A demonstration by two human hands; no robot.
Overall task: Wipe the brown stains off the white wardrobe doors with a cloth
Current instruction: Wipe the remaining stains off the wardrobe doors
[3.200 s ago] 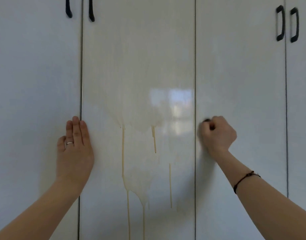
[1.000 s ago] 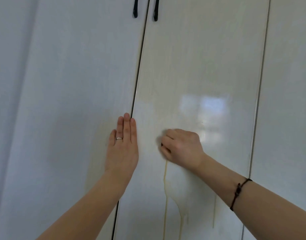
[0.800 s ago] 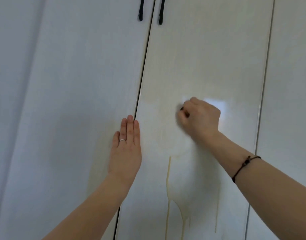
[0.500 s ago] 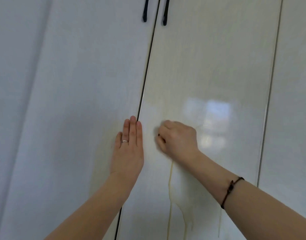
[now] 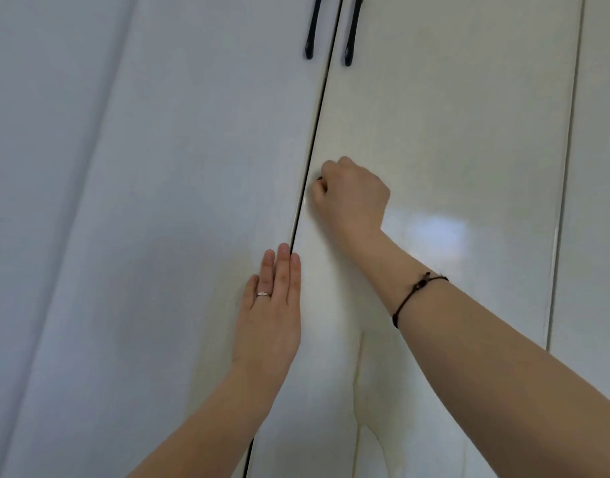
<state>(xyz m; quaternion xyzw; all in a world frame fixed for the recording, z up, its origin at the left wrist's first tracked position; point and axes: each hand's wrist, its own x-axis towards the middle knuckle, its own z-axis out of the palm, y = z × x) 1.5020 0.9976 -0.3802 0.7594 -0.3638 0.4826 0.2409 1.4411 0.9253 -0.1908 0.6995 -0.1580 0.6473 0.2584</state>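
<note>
A white wardrobe door (image 5: 451,132) carries a faint brownish film, and brown drip lines (image 5: 360,384) run down its lower part. My right hand (image 5: 351,194) is balled into a fist against this door, right beside the gap to the neighbouring door. Only a dark speck of the cloth (image 5: 320,179) shows between its curled fingers; the rest is hidden inside the fist. My left hand (image 5: 272,312) lies flat with straight fingers across the gap, mostly on the left door (image 5: 193,201), below the right hand.
Two black handles (image 5: 312,29) (image 5: 351,29) hang at the top on either side of the gap. A further door (image 5: 600,201) stands at the right edge, and another panel (image 5: 37,167) at the left.
My right hand has moved up and left along the stained door to the edge by the gap. The left hand stays flat in place. The view has shifted slightly.
</note>
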